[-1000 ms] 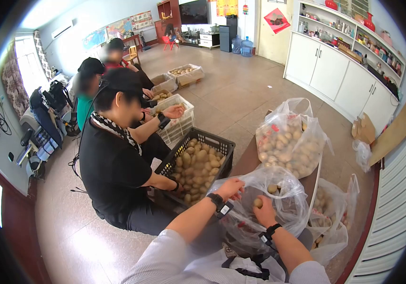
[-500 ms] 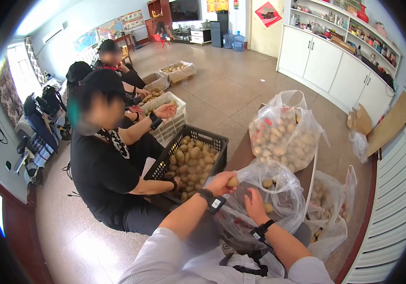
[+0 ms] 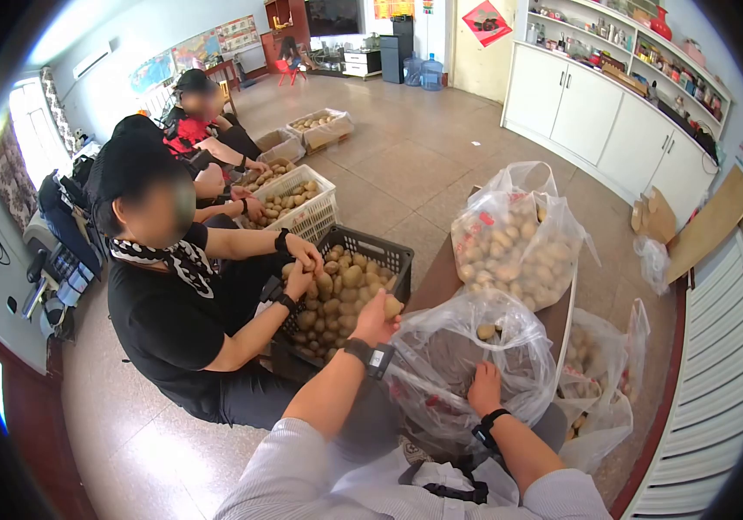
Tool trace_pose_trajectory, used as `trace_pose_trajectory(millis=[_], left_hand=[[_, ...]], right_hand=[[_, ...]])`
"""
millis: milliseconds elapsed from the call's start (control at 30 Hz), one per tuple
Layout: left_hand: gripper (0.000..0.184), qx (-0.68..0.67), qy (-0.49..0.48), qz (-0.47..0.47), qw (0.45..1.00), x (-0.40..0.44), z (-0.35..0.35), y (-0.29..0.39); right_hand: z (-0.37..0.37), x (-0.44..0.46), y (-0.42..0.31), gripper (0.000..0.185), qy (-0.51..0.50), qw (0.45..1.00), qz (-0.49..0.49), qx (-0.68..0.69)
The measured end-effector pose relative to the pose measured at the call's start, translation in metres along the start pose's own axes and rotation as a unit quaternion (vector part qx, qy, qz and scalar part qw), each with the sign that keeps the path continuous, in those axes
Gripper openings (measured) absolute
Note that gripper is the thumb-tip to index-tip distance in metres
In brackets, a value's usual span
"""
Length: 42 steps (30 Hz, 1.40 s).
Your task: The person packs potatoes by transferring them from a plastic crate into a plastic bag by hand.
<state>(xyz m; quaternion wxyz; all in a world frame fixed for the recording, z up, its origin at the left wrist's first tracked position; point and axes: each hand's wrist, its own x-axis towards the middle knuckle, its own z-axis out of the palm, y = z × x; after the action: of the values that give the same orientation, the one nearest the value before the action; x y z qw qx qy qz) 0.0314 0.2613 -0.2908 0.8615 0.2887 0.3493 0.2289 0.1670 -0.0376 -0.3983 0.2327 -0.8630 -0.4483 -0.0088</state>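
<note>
My left hand [image 3: 375,321] is closed around a potato [image 3: 393,306], above the near right corner of the black crate [image 3: 370,247] of potatoes. An open clear plastic bag [image 3: 428,368] lies in front of me, with a loose potato [image 3: 486,331] near its far side. My right hand [image 3: 484,389] reaches down into the bag, back upward and fingers curled; whatever is under them is hidden. Beside me, a co-worker in black [image 3: 159,299] has both hands together over the crate.
A full plastic bag of potatoes [image 3: 514,247] stands on the brown bench [image 3: 441,276]. More bagged potatoes [image 3: 593,364] sit on the floor at right. Beyond the black crate are a white crate [image 3: 324,204], boxes of potatoes, and other seated people. White cabinets [image 3: 584,104] line the wall.
My left hand has moved left with its potato, toward the black crate. My right hand has curled over where a potato showed. The co-worker's hands have come together above the crate.
</note>
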Motion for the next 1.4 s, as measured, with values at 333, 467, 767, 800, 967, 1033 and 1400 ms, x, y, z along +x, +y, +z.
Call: trace_pose_trajectory(millis=[333, 467, 767, 800, 967, 1033, 1400], left_hand=[[0.038, -0.006, 0.031, 0.003, 0.999, 0.001, -0.002, 0.002], [0.037, 0.005, 0.066, 0.021, 0.998, 0.015, -0.015, 0.001], [0.04, 0.52, 0.119, 0.379, 0.757, 0.121, -0.141, -0.034], [0.039, 0.586, 0.147, 0.375, 0.704, 0.118, -0.143, -0.031], [0.024, -0.081, 0.173, 0.161, 0.968, 0.102, -0.126, -0.015], [0.029, -0.106, 0.225, 0.108, 0.963, 0.082, -0.104, -0.004], [0.043, 0.241, 0.034, 0.036, 0.969, -0.01, 0.027, -0.006]], right_hand=[[0.001, -0.007, 0.006, 0.045, -0.024, 1.0, 0.0, -0.009], [0.002, -0.006, 0.01, 0.045, -0.028, 1.0, -0.012, -0.005], [0.009, 0.005, 0.005, 0.046, 0.048, 0.979, 0.031, 0.196], [0.013, 0.009, 0.007, 0.047, 0.02, 0.972, 0.08, 0.222], [0.051, 0.011, 0.026, 0.05, -0.007, 0.902, 0.202, 0.381], [0.046, 0.01, 0.018, 0.05, -0.042, 0.865, 0.266, 0.423], [-0.038, 0.035, -0.055, 0.037, -0.138, 0.765, 0.286, 0.56]])
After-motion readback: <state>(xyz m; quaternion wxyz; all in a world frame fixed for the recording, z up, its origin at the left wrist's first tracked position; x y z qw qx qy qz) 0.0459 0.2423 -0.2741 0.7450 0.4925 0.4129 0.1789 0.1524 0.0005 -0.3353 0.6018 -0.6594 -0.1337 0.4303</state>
